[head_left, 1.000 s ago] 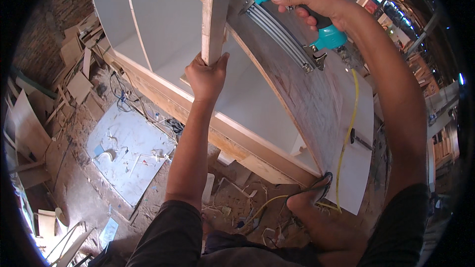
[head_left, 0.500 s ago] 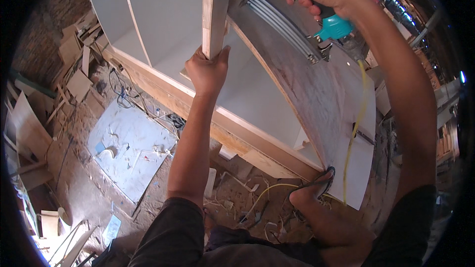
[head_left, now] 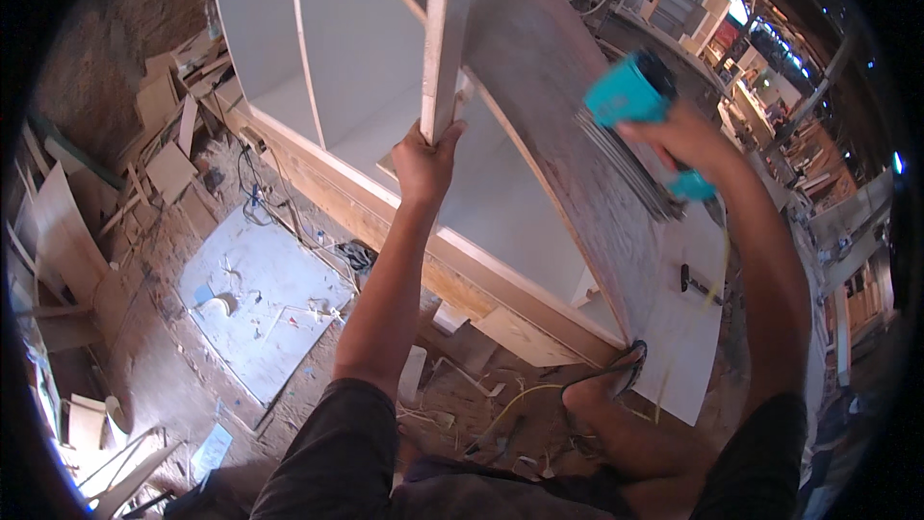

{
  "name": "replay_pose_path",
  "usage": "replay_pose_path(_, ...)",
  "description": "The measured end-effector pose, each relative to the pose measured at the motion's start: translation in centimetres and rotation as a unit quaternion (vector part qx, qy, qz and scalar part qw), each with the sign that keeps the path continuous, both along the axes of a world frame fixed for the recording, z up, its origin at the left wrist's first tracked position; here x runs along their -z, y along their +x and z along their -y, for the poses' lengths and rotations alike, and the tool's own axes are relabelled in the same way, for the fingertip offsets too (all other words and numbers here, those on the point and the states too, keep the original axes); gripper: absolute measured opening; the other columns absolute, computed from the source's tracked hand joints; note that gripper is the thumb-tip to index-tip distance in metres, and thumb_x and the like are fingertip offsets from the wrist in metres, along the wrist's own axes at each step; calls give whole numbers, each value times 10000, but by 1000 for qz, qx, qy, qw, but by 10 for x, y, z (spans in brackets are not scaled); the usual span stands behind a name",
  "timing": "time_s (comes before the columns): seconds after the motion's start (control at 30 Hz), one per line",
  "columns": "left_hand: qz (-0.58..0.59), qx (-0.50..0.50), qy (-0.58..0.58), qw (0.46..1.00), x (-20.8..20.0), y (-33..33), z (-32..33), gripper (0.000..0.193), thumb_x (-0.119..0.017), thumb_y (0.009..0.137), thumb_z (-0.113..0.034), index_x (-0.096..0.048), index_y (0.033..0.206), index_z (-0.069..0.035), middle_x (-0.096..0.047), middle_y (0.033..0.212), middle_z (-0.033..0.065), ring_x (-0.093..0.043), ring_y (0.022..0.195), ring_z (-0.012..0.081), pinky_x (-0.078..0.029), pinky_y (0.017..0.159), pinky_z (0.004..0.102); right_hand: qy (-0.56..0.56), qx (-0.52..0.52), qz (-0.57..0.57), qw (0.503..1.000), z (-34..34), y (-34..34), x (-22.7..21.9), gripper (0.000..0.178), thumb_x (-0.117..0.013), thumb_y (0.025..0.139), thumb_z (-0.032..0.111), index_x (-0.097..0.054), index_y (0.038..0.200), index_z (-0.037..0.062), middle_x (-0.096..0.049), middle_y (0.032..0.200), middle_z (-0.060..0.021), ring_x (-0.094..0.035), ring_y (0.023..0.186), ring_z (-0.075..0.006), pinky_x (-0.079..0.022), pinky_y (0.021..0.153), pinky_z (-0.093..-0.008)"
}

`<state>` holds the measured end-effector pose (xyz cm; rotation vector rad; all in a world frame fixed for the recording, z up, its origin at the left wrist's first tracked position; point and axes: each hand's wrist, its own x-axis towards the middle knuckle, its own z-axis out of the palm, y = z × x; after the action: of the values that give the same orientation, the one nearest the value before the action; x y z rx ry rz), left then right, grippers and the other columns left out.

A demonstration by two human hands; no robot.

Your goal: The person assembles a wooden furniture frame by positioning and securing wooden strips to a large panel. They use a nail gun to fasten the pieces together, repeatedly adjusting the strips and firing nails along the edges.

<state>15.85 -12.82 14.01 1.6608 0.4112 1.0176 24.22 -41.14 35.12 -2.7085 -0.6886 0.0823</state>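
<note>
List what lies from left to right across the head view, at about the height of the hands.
Wood scraps → white cabinet → left hand holding a wooden slat → plywood side panel → teal nail gun → right hand.

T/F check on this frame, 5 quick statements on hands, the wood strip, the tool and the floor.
1. The left hand grips the pale upright wooden strip at its lower end. True.
2. The right hand holds a red hammer. False: it holds a teal power nail gun.
3. A yellow hose runs across the floor. True.
4. The wooden strip lies flat on the floor. False: it stands upright against the white cabinet carcass.
5. A flat white board lies on the littered floor. True.
</note>
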Motion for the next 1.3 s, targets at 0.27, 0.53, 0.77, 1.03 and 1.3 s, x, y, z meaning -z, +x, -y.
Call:
replay_pose_path(0.27,202,-146,-69,966,139,-203,-74,343,-604,977,-238,-690,1116,64,-730,1008,144,-686,990,240,-527,930,387,-113,36,99,988,205,-88,72,558,-874,713,338,-685,1129,16,-737,1019,-130,-706,972,-255,-538,856,-430)
replay_pose_path(0.53,97,-409,-519,744,374,-384,-61,300,-700,939,-230,-641,1116,5,-683,908,113,-655,820,206,-558,720,356,-139,221,92,961,374,-232,152,364,-809,780,216,-704,1045,-11,-739,939,-124,-705,894,-263,-542,829,-413)
replay_pose_path(0.77,-72,-316,-698,639,529,-408,112,319,-688,948,-194,-573,1140,33,-640,950,139,-665,814,256,-589,704,389,-80,337,-69,935,289,-281,333,355,-806,783,219,-706,1035,-11,-738,932,-124,-705,887,-263,-540,819,-417)
replay_pose_path(1.03,-152,-286,-772,548,562,-415,236,267,-652,974,-199,-557,1087,24,-622,928,130,-665,765,269,-609,717,414,-60,338,-138,929,214,-226,420,345,-803,788,223,-709,1024,-10,-738,923,-125,-705,880,-263,-538,806,-422)
replay_pose_path(1.3,-151,-228,-752,600,568,-425,262,217,-651,977,-205,-561,1007,-10,-620,779,97,-669,689,239,-572,631,373,-66,334,-147,929,203,-218,424,335,-800,792,226,-711,1013,-10,-737,914,-125,-705,872,-263,-535,794,-427)
